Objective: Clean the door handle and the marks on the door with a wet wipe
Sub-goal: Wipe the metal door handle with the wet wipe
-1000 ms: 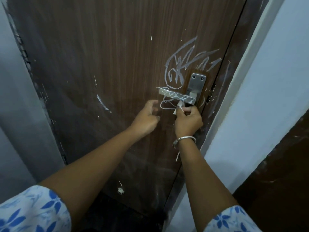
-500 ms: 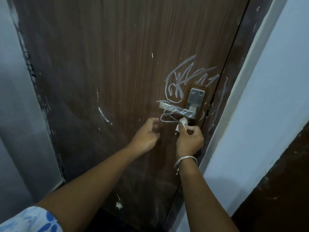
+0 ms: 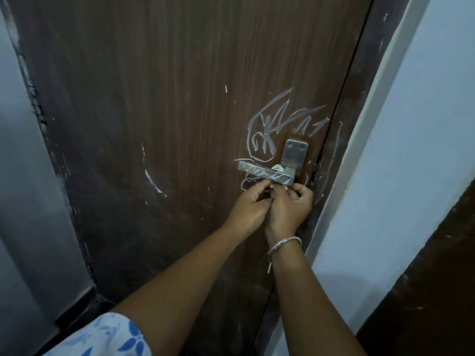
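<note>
Left hand (image 3: 250,205) has closed in and is now touching right hand (image 3: 293,205) just under the lever handle (image 3: 259,172), near the door's (image 3: 154,124) right edge. Wet wipe (image 3: 278,168) is now looping behind the lever beside the backplate (image 3: 295,152), with a bit poking out above and the rest running down into the fingers. Right hand is pinching the wipe's lower end. Left fingers are curling at the same spot; can't tell if they're gripping. Wipe is likely behaving limp, light, damp and bunching easily, so take both ends. Lever looks rigid and smooth, probably dipping under pressure. Chalk scribbles (image 3: 270,129) are still showing uncleaned.
</note>
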A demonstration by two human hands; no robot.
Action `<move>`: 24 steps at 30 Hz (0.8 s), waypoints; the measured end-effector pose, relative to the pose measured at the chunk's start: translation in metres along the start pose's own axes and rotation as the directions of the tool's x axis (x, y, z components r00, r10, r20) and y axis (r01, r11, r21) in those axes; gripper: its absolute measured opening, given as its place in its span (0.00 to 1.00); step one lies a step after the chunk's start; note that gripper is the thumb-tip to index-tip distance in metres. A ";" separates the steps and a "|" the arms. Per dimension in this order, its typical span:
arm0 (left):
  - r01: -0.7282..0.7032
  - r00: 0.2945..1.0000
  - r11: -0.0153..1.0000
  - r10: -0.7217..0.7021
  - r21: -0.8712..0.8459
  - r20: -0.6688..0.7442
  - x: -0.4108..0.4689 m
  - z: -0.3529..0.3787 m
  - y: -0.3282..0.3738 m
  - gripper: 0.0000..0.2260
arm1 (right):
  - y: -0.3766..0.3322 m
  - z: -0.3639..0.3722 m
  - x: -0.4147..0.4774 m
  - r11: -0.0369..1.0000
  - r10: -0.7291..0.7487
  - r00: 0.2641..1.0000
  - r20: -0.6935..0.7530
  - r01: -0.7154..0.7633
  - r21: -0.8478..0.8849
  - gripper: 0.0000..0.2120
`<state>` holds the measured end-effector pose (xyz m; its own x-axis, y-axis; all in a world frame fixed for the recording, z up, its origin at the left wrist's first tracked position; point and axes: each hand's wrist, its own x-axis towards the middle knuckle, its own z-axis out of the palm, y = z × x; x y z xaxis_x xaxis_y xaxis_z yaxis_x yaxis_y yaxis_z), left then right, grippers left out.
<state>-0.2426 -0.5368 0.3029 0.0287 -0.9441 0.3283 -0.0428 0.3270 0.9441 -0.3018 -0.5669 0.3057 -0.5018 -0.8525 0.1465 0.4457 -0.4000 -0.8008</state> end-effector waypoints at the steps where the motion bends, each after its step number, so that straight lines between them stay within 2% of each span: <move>1: -0.005 1.000 1.000 0.006 0.018 -0.007 0.001 0.001 -0.002 0.19 | -0.001 -0.001 0.000 1.000 -0.005 1.000 0.012 0.006 -0.021 0.16; 7: -0.123 0.992 0.973 0.126 0.197 -0.005 0.002 0.006 -0.005 0.21 | 0.001 -0.012 -0.002 0.986 -0.052 0.997 0.056 0.060 -0.153 0.14; 9: -0.202 0.978 0.924 0.209 0.323 0.015 0.004 0.006 -0.009 0.21 | 0.003 -0.019 -0.005 0.980 -0.083 0.994 0.070 0.094 -0.173 0.15; 11: -0.254 0.963 0.794 0.259 0.553 0.069 0.009 0.004 -0.014 0.22 | 0.003 -0.025 -0.006 0.970 -0.129 0.989 0.074 0.142 -0.200 0.16; 13: -0.258 0.957 0.587 0.261 0.768 0.122 0.011 0.001 -0.018 0.23 | 0.000 -0.029 -0.004 0.955 -0.169 0.982 0.080 0.183 -0.233 0.16; 16: -0.250 0.945 0.335 0.287 0.908 0.154 0.015 -0.005 -0.019 0.23 | -0.008 -0.032 0.003 0.937 -0.227 0.968 0.110 0.248 -0.247 0.19; 19: -0.240 0.943 0.229 0.287 0.943 0.170 0.018 -0.007 -0.019 0.24 | -0.014 -0.034 0.011 0.922 -0.268 0.953 0.143 0.297 -0.248 0.17; 24: -0.223 0.953 0.193 0.248 0.956 0.173 0.009 -0.004 -0.030 0.28 | -0.009 -0.039 0.014 0.917 -0.272 0.947 0.174 0.309 -0.250 0.17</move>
<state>-0.2368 -0.5553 0.2779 -0.1558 -0.8260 0.5417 -0.9689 0.2345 0.0790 -0.3418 -0.5619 0.2921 -0.4674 -0.7567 0.4571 0.0682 -0.5463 -0.8348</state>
